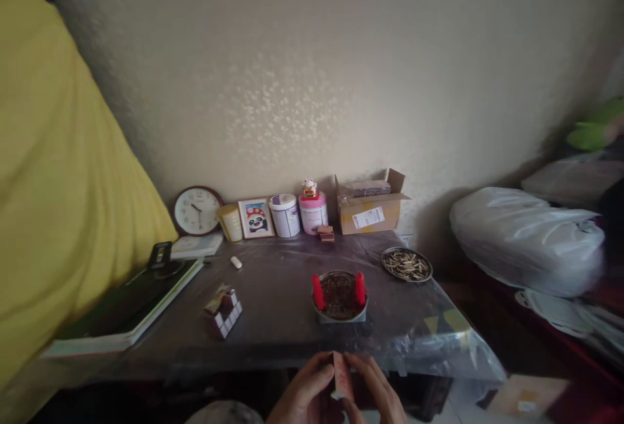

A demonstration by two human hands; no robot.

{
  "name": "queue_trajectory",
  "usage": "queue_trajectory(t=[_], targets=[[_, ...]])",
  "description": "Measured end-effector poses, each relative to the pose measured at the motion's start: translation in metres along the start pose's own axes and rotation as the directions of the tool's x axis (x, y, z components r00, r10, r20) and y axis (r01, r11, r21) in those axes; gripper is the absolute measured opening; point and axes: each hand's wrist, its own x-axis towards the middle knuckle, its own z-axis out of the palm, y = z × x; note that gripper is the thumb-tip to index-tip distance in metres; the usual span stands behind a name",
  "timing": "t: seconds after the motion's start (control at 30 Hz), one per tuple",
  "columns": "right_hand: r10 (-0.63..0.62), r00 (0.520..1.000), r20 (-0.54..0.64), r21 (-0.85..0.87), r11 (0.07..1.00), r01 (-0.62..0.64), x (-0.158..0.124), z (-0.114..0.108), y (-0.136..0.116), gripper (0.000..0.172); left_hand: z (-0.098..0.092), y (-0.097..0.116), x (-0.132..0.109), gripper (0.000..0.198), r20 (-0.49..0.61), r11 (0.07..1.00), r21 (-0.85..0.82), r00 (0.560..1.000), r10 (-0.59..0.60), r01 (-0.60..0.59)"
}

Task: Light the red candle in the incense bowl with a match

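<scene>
My left hand (308,385) grips a small matchbox (342,377) with a pale side and red print, just in front of the table's near edge. On its other side, my right hand (375,386) has its fingers closed against the same box. Whether the box's tray is slid out cannot be seen. Beyond my hands stands a round bowl (338,300) of dark grainy material. Two red candles, a left candle (318,291) and a right candle (360,289), stand upright in it. Farther right, a round metal plate (388,268) carries many loose matchsticks (409,264).
A stack of small boxes (227,315) stands left on the plastic-covered table (277,294). Along the wall are a clock (197,211), a framed picture (257,218), a white tub (285,216), a pink tub (313,216) and a cardboard box (373,216). A yellow curtain (63,164) hangs left.
</scene>
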Motion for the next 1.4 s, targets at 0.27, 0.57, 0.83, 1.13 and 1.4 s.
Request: queue_trajectory(t=[0.27, 0.57, 0.83, 1.13, 1.4], targets=[[-0.089, 0.986, 0.140, 0.084, 0.993, 0.078, 0.023, -0.020, -0.017, 0.040, 0.010, 0.006, -0.006, 0.023, 0.114, 0.994, 0.036, 0.988, 0.103, -0.107], [-0.100, 0.984, 0.151, 0.137, 0.987, 0.079, 0.026, -0.016, -0.024, 0.033, 0.011, 0.000, -0.002, 0.021, 0.025, 0.991, -0.054, 0.992, 0.120, -0.118], [-0.077, 0.988, 0.131, 0.125, 0.990, 0.060, 0.024, -0.018, -0.030, 0.041, 0.018, 0.002, -0.006, 0.023, 0.004, 0.995, -0.049, 0.996, 0.090, -0.090], [0.035, 0.996, 0.085, 0.092, 0.995, -0.043, 0.021, -0.019, -0.033, 0.044, 0.023, 0.005, -0.008, 0.030, 0.029, 0.998, -0.047, 0.998, 0.054, -0.052], [-0.034, 0.977, 0.211, 0.156, 0.988, 0.001, 0.030, -0.035, -0.039, 0.041, 0.022, 0.008, -0.011, 0.036, 0.042, 0.997, -0.072, 0.998, 0.035, -0.032]])
